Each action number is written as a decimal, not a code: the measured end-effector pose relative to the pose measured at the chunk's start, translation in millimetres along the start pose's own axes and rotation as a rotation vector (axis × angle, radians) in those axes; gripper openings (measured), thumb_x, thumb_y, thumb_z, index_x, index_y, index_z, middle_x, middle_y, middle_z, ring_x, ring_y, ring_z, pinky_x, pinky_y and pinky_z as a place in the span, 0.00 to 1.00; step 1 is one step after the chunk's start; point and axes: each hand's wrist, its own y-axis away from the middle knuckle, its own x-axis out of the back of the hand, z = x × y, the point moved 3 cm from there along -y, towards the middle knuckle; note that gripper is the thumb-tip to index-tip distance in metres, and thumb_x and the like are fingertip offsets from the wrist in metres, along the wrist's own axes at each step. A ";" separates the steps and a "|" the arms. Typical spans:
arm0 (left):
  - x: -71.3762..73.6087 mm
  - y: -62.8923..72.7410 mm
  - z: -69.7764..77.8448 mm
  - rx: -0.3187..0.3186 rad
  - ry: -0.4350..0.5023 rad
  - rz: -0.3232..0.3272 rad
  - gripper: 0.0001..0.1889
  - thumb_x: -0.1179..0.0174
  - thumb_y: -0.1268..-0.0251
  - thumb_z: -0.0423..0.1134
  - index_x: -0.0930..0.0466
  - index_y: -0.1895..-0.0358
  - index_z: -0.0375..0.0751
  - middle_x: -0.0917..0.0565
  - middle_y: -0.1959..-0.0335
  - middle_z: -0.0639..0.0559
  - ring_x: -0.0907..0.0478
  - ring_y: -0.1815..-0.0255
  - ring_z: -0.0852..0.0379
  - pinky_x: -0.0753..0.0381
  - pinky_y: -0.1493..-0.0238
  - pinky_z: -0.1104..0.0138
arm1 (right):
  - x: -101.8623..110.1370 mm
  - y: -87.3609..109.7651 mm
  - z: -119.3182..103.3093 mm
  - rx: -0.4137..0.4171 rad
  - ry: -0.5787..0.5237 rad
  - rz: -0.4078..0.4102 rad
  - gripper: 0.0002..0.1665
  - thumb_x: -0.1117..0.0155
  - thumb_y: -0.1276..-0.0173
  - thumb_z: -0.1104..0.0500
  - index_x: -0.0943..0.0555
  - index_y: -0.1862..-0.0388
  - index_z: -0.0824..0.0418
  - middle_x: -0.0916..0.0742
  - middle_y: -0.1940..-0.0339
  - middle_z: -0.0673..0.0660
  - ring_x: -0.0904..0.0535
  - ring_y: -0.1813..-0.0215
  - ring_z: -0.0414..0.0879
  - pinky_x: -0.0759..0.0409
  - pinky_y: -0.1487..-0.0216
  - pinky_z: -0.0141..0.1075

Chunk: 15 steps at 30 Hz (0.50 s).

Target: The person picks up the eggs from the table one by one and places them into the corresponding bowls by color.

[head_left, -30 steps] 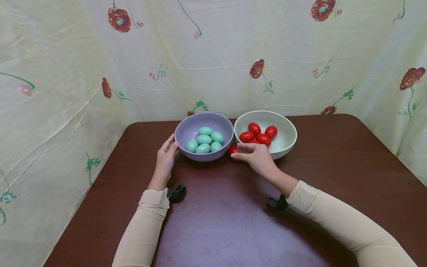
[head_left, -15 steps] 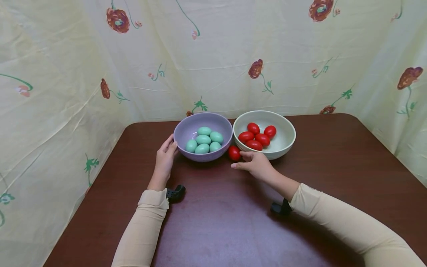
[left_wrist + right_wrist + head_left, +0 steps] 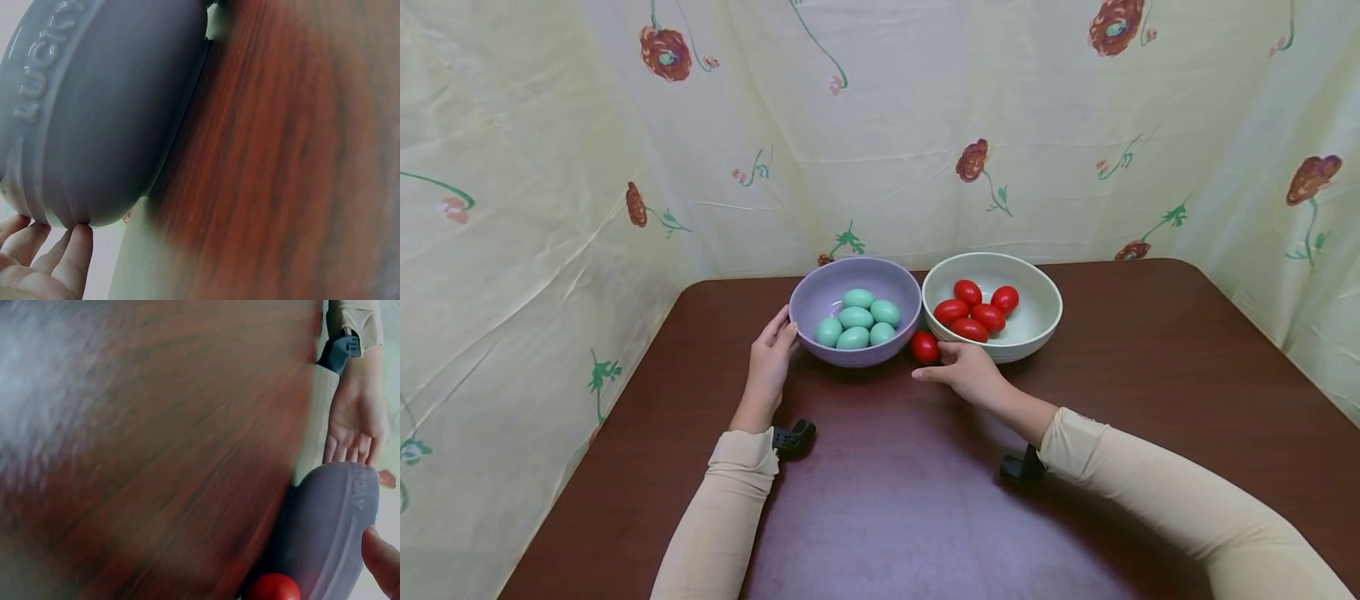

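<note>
A purple bowl (image 3: 820,292) holds several mint-green eggs (image 3: 856,317). My left hand (image 3: 769,367) touches its left side, and in the left wrist view the fingertips (image 3: 80,234) press on the outer wall with fairly straight fingers. Right beside that bowl stands a white bowl (image 3: 1037,308) with several red eggs (image 3: 988,317) in it. One more red egg (image 3: 925,347) lies on the table in front of the gap between the bowls. My right hand (image 3: 973,372) is just right of this egg, fingertips at its side, thumb stretched out in front and apart from it.
The bowls stand near the back edge of the dark brown wooden table (image 3: 865,500). Behind the table hangs a pale curtain (image 3: 880,167) with a flower print. Each wrist wears a black strap with a camera (image 3: 795,438).
My right hand has drawn back toward me from in front of the white bowl, baring the red egg on the table. My left hand stays at the purple bowl.
</note>
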 end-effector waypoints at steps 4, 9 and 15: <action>1.6 -0.1 -0.2 -0.002 0.004 0.003 0.28 0.53 0.20 0.43 0.44 0.22 0.44 0.40 0.21 0.47 0.36 0.24 0.51 0.33 0.26 0.57 | -0.4 -3.3 1.1 -0.002 0.041 0.007 0.43 0.29 0.35 0.52 0.33 0.29 0.74 0.24 0.31 0.70 0.26 0.31 0.61 0.24 0.31 0.51; 2.0 0.4 -0.5 -0.004 -0.007 0.001 0.28 0.53 0.20 0.43 0.44 0.21 0.45 0.39 0.21 0.47 0.35 0.24 0.51 0.33 0.26 0.57 | -3.0 -7.6 5.3 0.009 0.080 0.005 0.44 0.28 0.37 0.52 0.32 0.30 0.74 0.22 0.34 0.71 0.23 0.34 0.61 0.22 0.34 0.49; 0.2 -0.7 -1.6 -0.010 -0.007 -0.002 0.28 0.52 0.21 0.44 0.43 0.22 0.45 0.39 0.21 0.47 0.35 0.24 0.52 0.32 0.26 0.57 | -5.0 -10.1 5.0 0.002 0.065 0.020 0.43 0.29 0.36 0.52 0.33 0.29 0.73 0.24 0.31 0.69 0.25 0.32 0.60 0.22 0.33 0.49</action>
